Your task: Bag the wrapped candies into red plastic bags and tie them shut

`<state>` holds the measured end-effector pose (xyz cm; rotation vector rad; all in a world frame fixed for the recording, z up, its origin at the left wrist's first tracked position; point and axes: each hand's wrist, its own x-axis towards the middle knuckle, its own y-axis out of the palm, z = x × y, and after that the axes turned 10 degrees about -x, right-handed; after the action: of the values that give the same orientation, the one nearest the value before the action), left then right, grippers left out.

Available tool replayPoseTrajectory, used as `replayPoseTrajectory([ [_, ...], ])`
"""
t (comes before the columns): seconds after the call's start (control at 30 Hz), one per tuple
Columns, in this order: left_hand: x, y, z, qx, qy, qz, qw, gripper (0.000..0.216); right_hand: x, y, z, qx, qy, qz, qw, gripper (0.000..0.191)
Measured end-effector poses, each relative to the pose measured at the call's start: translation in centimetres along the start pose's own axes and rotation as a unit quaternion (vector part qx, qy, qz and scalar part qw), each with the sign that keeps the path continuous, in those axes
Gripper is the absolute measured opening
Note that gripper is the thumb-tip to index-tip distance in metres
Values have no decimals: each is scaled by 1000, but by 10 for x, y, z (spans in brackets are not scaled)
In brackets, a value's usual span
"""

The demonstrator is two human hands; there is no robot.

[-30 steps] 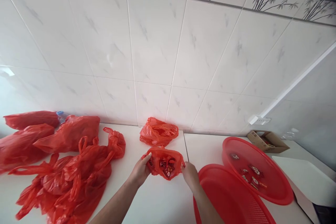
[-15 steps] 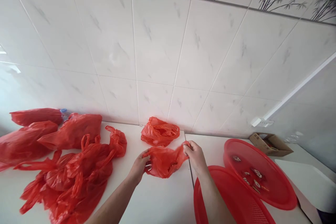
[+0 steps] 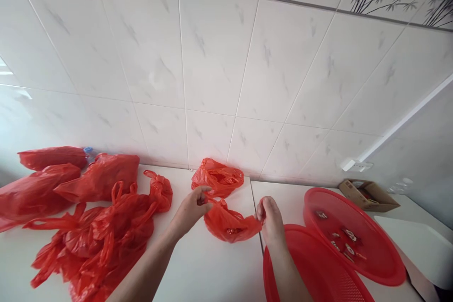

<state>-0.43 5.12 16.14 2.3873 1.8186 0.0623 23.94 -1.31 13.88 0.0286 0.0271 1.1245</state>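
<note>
Both of my hands have a grip on one small red bag (image 3: pixel 230 224): my left hand (image 3: pixel 191 207) pinches one of its handles between thumb and fingertips, the fingers closed tight on the thin plastic, and my right hand (image 3: pixel 272 217) is curled shut around the opposite handle. Between them the bag sags in a crumpled pouch, its belly resting low on the white tabletop (image 3: pixel 212 269), with a few small wrapped pieces showing faintly through the plastic near the bottom.

Just behind it, close to the tiled wall (image 3: pixel 212 56), sits a second small red bag (image 3: pixel 217 177), bunched up and lying apart from my hands. To my left a loose heap of empty red bags (image 3: pixel 99 236) spreads over the tabletop, and further left, against the wall, lie three fuller red bags (image 3: pixel 99 177).

To my right two round red trays overlap: the near tray (image 3: pixel 311 273) lies under my right forearm, and the far tray (image 3: pixel 354 236) leans on its edge, holding a scatter of small wrapped sweets (image 3: pixel 345 240). Beyond the trays, near the wall, stands a small cardboard box (image 3: pixel 368 196), open at the top.
</note>
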Motion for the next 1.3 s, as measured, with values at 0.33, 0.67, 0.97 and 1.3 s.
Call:
replayPoseTrajectory([
  [0.33,-19,48,-28,49,90,126,987,22,-29,34,20,-146,17,290,946,33],
  [0.67,-31,35,33,131,124,118,976,16,-29,55,-34,-65,138,237,959,47],
  [0.97,-6,25,77,42,42,-13,998,13,-14,47,-43,-74,82,276,955,58],
  [1.3,1,28,82,52,-55,22,997,15,-10,43,-47,-204,40,245,947,48],
])
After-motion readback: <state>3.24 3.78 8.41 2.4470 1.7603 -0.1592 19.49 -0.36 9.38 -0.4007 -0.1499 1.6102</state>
